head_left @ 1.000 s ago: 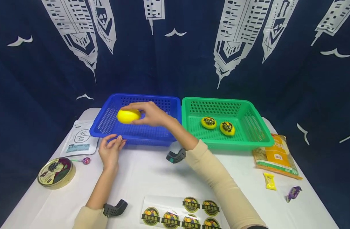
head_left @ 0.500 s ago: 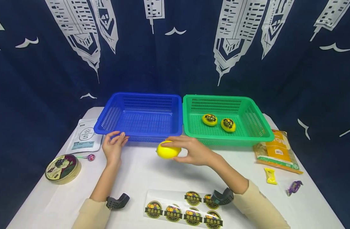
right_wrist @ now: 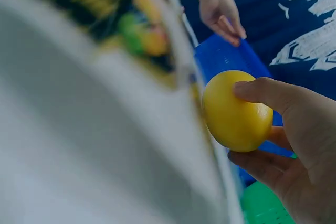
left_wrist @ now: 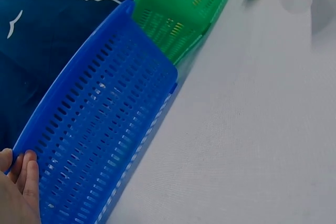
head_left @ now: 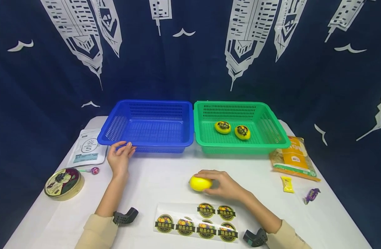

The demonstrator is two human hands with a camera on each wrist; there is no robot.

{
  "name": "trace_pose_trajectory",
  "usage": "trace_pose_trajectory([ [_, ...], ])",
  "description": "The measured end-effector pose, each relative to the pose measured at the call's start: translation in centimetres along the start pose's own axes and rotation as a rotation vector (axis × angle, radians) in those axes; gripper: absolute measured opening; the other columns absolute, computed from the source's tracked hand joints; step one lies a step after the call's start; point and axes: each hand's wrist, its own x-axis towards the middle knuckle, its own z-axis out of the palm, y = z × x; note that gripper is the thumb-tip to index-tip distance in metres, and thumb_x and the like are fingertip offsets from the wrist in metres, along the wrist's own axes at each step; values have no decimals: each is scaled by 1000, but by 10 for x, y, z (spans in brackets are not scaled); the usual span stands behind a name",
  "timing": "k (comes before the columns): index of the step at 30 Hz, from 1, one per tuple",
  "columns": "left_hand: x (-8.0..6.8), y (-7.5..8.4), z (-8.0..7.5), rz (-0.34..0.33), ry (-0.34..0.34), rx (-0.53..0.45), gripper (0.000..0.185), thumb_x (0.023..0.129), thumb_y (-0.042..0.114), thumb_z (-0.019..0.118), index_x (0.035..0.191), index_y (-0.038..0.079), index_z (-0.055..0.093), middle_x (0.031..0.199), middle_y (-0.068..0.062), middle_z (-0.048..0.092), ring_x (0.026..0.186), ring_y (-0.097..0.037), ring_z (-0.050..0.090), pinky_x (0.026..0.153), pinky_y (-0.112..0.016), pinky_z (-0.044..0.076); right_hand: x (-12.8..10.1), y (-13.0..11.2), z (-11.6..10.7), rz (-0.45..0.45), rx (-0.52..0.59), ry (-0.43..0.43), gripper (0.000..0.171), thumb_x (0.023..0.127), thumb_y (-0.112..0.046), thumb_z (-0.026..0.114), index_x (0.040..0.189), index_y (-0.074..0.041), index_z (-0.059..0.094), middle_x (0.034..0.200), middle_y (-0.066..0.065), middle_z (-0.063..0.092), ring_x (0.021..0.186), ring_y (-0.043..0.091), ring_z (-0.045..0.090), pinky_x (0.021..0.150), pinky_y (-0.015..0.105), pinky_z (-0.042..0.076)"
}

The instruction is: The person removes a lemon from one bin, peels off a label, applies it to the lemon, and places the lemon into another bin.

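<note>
A plain yellow lemon (head_left: pixel 200 183) is held in my right hand (head_left: pixel 224 186), between thumb and fingers, over the middle of the white table. In the right wrist view the thumb lies on one side of the lemon (right_wrist: pixel 231 114) and the fingers on the other. My left hand (head_left: pixel 119 160) pinches the near left rim of the blue basket (head_left: pixel 146 143); the left wrist view has its fingers (left_wrist: pixel 30 182) against the outer wall. Two lemons with round black stickers, one left (head_left: pixel 223 128) and one right (head_left: pixel 242 132), lie in the green basket (head_left: pixel 240 148).
Near the front lies a sheet of round stickers (head_left: pixel 194 224). On the left are a white pouch (head_left: pixel 89 147), a lollipop (head_left: pixel 94 170) and a round tin (head_left: pixel 64 183). An orange food bag (head_left: pixel 294 159), a yellow-wrapped sweet (head_left: pixel 287 184) and a purple-wrapped sweet (head_left: pixel 311 196) lie on the right.
My right hand has carried the lemon out from above the blue basket, toward me and to the right, down close to the sticker sheet. The left hand has stayed at the basket's rim.
</note>
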Motion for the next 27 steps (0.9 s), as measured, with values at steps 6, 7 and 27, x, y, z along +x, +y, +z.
trace_pose_trajectory([
  [6, 2, 3, -1, -13, -23, 4, 23, 82, 2, 68, 99, 1, 53, 75, -12, 67, 68, -18, 68, 74, -31, 55, -2, 10, 7, 15, 37, 14, 52, 82, -26, 71, 131, -21, 53, 132, 5, 52, 124, 18, 45, 104, 42, 36],
  [7, 2, 3, -1, -14, -36, 12, 24, 82, 2, 67, 101, 0, 52, 76, -12, 67, 69, -18, 68, 74, -31, 55, -2, 10, 7, 15, 38, 17, 52, 82, -27, 70, 131, -21, 53, 132, 4, 52, 124, 18, 45, 104, 42, 36],
  [27, -117, -31, 12, 131, -1152, 880, 30, 82, 35, 69, 106, 16, 68, 86, 13, 64, 78, -4, 58, 75, -25, 52, -20, -6, -1, -16, -23, 239, 53, 77, -20, 76, 126, -18, 57, 129, 2, 54, 117, 17, 48, 98, 42, 42],
])
